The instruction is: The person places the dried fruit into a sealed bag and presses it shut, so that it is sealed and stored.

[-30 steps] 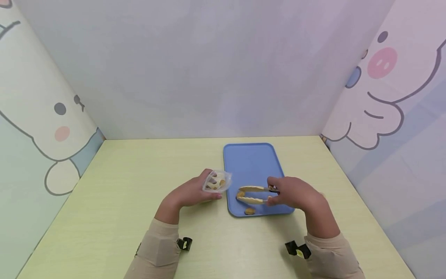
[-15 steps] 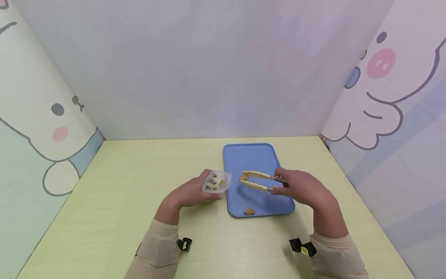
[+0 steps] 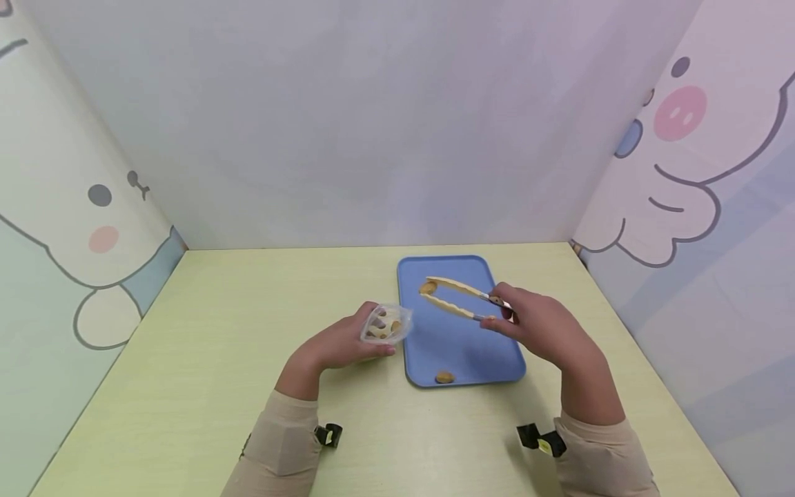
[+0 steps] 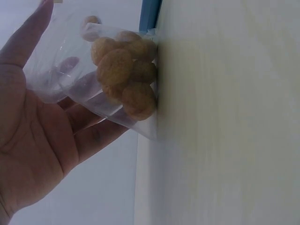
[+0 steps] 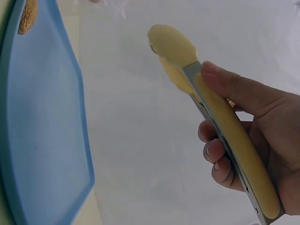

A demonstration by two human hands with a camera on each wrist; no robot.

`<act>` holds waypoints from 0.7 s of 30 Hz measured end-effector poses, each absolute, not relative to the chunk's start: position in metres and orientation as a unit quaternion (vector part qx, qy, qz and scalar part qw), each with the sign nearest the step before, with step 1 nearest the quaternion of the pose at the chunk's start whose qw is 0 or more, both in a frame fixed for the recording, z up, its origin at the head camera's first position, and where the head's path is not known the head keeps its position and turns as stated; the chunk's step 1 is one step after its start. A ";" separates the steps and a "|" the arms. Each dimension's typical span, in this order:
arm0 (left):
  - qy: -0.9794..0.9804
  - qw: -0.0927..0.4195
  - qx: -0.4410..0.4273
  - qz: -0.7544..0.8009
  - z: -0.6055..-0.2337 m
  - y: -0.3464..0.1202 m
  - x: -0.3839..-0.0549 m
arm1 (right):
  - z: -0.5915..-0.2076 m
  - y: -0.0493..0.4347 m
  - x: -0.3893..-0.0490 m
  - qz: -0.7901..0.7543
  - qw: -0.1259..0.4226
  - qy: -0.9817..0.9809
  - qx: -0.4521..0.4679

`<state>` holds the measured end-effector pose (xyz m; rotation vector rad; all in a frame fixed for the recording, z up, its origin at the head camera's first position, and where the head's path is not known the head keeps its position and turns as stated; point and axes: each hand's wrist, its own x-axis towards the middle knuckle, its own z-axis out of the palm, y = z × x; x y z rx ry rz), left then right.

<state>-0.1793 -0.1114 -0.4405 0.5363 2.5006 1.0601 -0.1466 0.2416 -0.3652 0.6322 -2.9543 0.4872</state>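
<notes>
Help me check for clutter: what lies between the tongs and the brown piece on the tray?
Head view: only bare tray between tongs and brown piece.

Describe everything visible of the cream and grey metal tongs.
The cream and grey metal tongs have two arms ending in broad, wavy-edged cream heads, which look like plastic or silicone; the metal handle bears a matching cream strip. The person's right hand grips them, thumb on one arm and fingers on the other. They are partly open, held above the flat blue rectangular tray and clear of it, with one brown, rounded, nut-like piece between their tips.
</notes>
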 end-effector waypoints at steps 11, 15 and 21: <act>0.886 0.184 0.194 0.379 -0.440 -0.112 -0.179 | -0.361 0.235 -0.144 0.170 0.095 -0.951 0.239; 0.885 0.185 0.194 0.381 -0.440 -0.112 -0.180 | -0.361 0.232 -0.143 0.174 0.104 -0.947 0.249; 0.882 0.187 0.195 0.387 -0.440 -0.111 -0.180 | -0.362 0.230 -0.143 0.173 0.106 -0.945 0.258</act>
